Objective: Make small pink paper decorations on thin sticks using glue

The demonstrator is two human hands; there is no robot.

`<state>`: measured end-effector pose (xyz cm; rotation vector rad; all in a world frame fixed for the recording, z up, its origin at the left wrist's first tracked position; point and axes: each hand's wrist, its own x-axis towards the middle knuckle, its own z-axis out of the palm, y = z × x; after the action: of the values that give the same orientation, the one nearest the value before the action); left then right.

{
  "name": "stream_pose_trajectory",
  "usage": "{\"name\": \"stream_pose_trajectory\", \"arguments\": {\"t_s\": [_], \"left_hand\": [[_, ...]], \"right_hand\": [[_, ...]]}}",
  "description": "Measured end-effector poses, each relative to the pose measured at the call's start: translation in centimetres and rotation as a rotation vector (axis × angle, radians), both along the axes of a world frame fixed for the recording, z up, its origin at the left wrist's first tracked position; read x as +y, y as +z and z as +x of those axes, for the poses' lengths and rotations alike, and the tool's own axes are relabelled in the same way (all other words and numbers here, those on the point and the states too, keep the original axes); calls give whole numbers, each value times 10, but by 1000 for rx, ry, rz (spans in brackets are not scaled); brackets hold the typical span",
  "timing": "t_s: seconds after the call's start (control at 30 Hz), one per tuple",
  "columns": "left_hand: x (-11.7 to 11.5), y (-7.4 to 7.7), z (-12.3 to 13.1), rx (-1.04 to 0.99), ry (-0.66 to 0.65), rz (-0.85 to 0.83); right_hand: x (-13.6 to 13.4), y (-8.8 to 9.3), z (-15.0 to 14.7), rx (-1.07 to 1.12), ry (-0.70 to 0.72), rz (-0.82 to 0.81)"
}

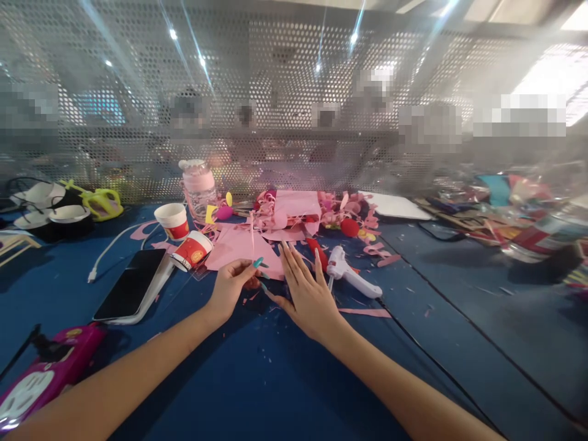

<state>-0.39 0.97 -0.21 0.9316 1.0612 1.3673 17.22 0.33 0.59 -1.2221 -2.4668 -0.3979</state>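
Note:
My left hand (233,286) is closed in a pinch at the near edge of a pink paper sheet (232,245). What sits between its fingertips is too small to make out; a thin pale strip (252,233) stands just beyond them. Flat and with fingers stretched out, my right hand (309,294) rests at the sheet's right edge, its thumb reaching toward the left fingertips. Right of that hand lies a white glue gun (353,275) with a black cord, beside a red piece (316,252).
Two paper cups (171,222), one tipped over, sit near a phone (133,285) and a magenta power strip (55,361) on the left. Behind are a pink-lidded bottle (198,184) and a heap of pink paper scraps (296,208). A perforated metal screen (285,79) closes off the back.

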Motion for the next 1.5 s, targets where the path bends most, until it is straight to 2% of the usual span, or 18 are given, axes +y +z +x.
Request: {"name": "stream_pose_trajectory", "arguments": {"t_s": [0.17, 0.3, 0.4, 0.47, 0.5, 0.57, 0.63, 0.67, 0.73, 0.8, 0.87, 0.9, 1.0, 1.23, 1.5], "left_hand": [[-1, -1, 2, 36, 11, 21], [-5, -1, 2, 306, 60, 163], [-4, 1, -5, 571, 170, 333], [0, 2, -12, 698, 294, 430], [3, 2, -17, 733, 361, 451], [7, 2, -24, 806, 410, 467], [11, 1, -28, 852, 388, 447], [12, 0, -28, 855, 376, 442], [14, -1, -28, 847, 348, 432], [15, -2, -27, 826, 330, 422], [17, -3, -27, 789, 320, 404], [18, -4, -28, 766, 315, 392], [21, -4, -31, 690, 283, 350], [25, -7, -30, 485, 181, 232], [24, -3, -29, 461, 130, 216]], "right_hand": [[-1, -4, -2, 4, -20, 45], [-6, 0, -8, -27, -41, 51], [-12, 5, -12, -73, 74, 51], [-16, 7, -12, -79, 194, 61], [-17, 7, -11, -55, 258, 67], [-19, 7, -10, 76, 402, 39], [-16, 8, -9, 374, 537, -136], [-13, 10, -10, 570, 584, -300], [-3, 15, -13, 1113, 547, -734], [11, 22, -20, 1195, 584, -926], [26, 25, -28, 1559, 710, -1445], [32, 25, -32, 1719, 764, -1644], [44, 19, -41, 1811, 801, -1736], [49, 4, -43, 1804, 788, -1886], [53, 1, -43, 1737, 754, -1936]]}}
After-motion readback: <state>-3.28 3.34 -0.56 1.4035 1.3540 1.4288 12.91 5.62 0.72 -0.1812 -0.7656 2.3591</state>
